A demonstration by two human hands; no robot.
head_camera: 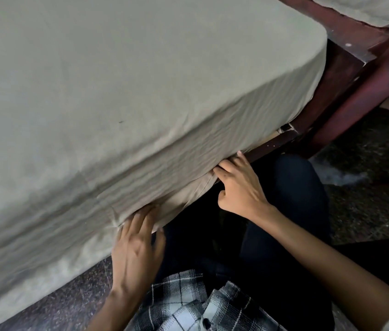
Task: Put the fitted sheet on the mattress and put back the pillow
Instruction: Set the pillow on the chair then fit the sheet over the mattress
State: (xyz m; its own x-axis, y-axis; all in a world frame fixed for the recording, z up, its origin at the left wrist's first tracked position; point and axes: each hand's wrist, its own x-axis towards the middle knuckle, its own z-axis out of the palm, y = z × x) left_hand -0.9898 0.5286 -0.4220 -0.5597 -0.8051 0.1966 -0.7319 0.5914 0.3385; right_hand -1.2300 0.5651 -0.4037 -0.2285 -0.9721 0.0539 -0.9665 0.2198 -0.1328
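The pale grey-green fitted sheet [117,80] covers this mattress corner; the flat left hand [138,237] presses and the right hand's [238,185] outstretched fingers tuck its hem, pillow unseen.

Both hands [138,244] [238,187], seemingly at sheet [141,103] hem

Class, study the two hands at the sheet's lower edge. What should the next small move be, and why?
Probably the right hand should push the loose hem up and in over the wooden frame, while the left hand presses the fitted sheet flat beside it. Between the hands the hem sags down in a flap; nearer the corner it looks tucked in.
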